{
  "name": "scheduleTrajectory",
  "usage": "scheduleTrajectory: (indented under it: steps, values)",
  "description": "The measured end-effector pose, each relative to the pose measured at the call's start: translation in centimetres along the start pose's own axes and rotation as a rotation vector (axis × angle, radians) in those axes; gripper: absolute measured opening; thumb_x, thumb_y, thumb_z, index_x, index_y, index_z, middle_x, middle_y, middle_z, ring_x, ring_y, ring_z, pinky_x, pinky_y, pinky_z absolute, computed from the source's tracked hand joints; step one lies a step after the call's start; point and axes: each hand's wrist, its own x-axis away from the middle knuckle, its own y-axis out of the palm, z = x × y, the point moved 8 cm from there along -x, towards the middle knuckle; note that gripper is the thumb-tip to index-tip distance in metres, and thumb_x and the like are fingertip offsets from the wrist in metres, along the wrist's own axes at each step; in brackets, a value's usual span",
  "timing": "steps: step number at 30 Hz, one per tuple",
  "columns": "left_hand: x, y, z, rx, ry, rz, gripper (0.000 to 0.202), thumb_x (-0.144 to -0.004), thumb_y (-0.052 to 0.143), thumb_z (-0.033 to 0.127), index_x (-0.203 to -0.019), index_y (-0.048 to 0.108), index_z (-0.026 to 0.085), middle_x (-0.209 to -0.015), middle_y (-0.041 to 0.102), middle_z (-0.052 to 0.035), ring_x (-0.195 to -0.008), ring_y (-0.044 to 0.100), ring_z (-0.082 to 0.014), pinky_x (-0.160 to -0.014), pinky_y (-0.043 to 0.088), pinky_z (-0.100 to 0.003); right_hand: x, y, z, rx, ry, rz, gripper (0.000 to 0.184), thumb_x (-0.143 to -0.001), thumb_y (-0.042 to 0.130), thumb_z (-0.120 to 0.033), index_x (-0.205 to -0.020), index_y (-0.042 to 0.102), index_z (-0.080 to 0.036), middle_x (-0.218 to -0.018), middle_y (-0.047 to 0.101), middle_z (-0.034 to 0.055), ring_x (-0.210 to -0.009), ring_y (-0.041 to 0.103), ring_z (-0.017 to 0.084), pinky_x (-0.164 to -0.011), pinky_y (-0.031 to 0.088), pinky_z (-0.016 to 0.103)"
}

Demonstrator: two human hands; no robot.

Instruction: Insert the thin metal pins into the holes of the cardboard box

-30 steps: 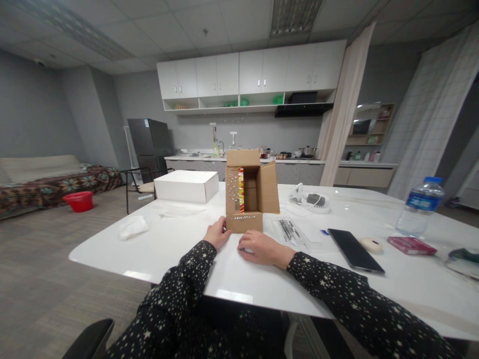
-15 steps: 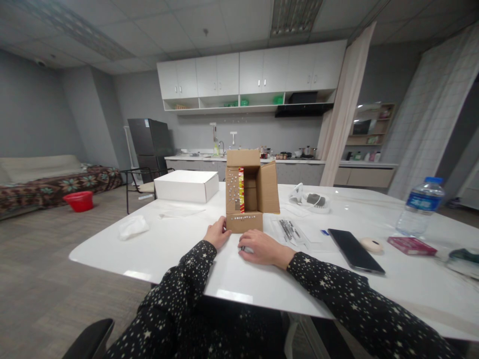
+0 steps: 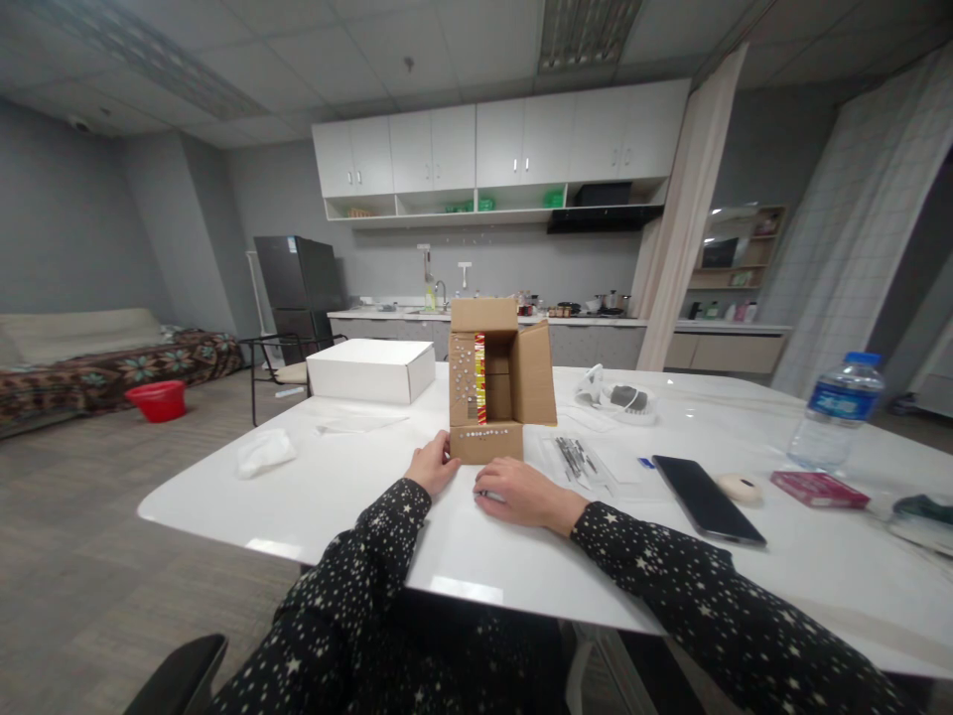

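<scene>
Carton (image 3: 487, 447), open
Left grip (image 3: 433, 464) at its near-left corner, right grip (image 3: 510, 491) in front; I can't tell if either pinches.

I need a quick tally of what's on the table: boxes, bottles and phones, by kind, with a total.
Boxes: 3 (open cardboard box, white box, small dark-pink box)
Bottles: 1 (clear bottle with a blue cap)
Phones: 1 (black phone)
Total: 5
</scene>
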Motion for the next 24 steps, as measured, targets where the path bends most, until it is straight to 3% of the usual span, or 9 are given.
scheduleTrajectory:
  steps: [11, 17, 24]
  values:
    - [-0.09, 0.06, -0.19, -0.014, -0.009, -0.002, 0.023, -0.078, 0.053, 0.024, -0.1, 0.047, 0.022, -0.096, 0.066, -0.0012, -0.08, 0.061, -0.016, -0.076, 0.042, -0.029, -0.06, 0.21, 0.52, 0.009, 0.027, -0.002, 0.02, -0.093, 0.047, -0.021, -0.088, 0.065, -0.016, -0.084, 0.065, 0.007, -0.082, 0.058, 0.017, -0.077, 0.041, 0.029]
    - [-0.09, 0.07, -0.11, 0.006, 0.006, 0.007, 0.024, -0.078, 0.053, 0.025, -0.101, 0.047, 0.022, -0.095, 0.066, -0.0011, -0.079, 0.061, -0.0155, -0.076, 0.042, -0.029, 0.04, -0.07, 0.15, -0.032, 0.017, 0.02, 0.014, -0.086, 0.054, -0.02, -0.093, 0.065, -0.016, -0.085, 0.066, 0.0072, -0.084, 0.058, 0.018, -0.079, 0.043, 0.031]
    - [-0.14, 0.15, -0.21, 0.005, 0.013, 0.004, 0.023, -0.078, 0.052, 0.026, -0.1, 0.046, 0.022, -0.093, 0.065, -0.0011, -0.079, 0.06, -0.0158, -0.076, 0.042, -0.029, 0.06, -0.04, 0.11, -0.062, 0.002, 0.018, 0.023, -0.077, 0.055, -0.014, -0.098, 0.064, -0.015, -0.09, 0.066, 0.0083, -0.089, 0.057, 0.02, -0.081, 0.044, 0.032]
